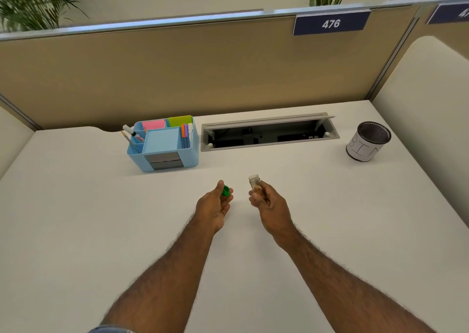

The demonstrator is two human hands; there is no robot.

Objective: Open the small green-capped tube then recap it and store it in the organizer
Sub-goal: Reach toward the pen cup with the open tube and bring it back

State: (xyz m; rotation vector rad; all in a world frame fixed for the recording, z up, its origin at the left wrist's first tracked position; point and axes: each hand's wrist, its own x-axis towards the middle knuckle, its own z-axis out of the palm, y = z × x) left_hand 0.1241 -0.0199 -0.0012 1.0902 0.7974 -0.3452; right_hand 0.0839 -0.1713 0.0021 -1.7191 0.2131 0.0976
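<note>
Pinching green cap (226,190) between thumb and fingertips of left hand (213,205), palm turned partly up, above the middle of the desk (76,205). Gripping clear tube (255,182) around its lower half in right hand (269,202), mouth uncapped and tilting slightly toward the far edge; brownish contents showing low in the barrel, kind not discernible. Holding cap and tube apart, just beside each other, both off the surface.

Judging tube as light, rigid, smooth-walled, likely slippery; glass or plastic not determinable, so treating as breakable. Best hold probably on the barrel below the rim, leaving the threads free; cap better taken by its side wall, fingertips only, for turning. Spill risk while open if tipping further.

Recapping not yet done. Light-blue desk organizer (162,144) sitting toward the far left, well apart from both hands, carrying sticky notes (153,124), pens (184,134), glue stick (130,131). Mesh bin (368,142) standing near the far right corner.
</note>
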